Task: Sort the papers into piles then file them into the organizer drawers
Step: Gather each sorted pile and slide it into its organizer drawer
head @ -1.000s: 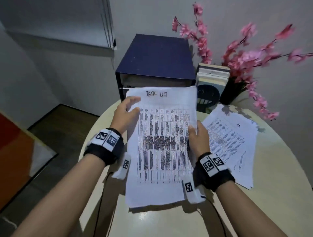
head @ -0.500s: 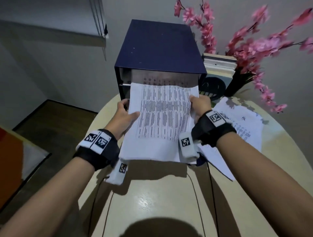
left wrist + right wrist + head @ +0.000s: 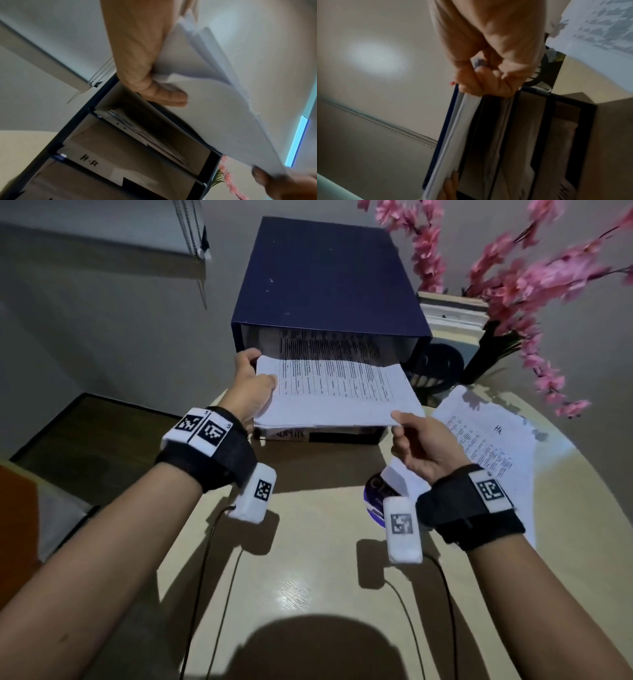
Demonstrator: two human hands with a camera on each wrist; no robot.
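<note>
A stack of printed papers [image 3: 335, 392] lies half inside the top opening of the navy organizer [image 3: 329, 278]. My left hand [image 3: 250, 385] grips the stack's left edge, its thumb on the sheets [image 3: 164, 97]. At the stack's near right corner, my right hand [image 3: 421, 440] pinches the sheets; in the right wrist view its curled fingers [image 3: 488, 83] meet the stack's edge [image 3: 453, 135]. A pulled-out drawer front [image 3: 318, 434] with a partly hidden label shows just under the stack. Lower down, a drawer is marked "H-R" [image 3: 89, 161]. Another pile of papers [image 3: 489, 440] lies on the table to the right.
The organizer stands at the far side of a round cream table [image 3: 308, 577]. Books [image 3: 452, 313] and a dark vase of pink flowers [image 3: 513, 285] stand right of it. A purple disc [image 3: 376, 498] lies under my right wrist. Cables trail across the table's near part.
The stack has gone deeper into the organizer's top opening. My right hand slid back from the stack's far right edge to its near right corner. The left hand stayed on the left edge.
</note>
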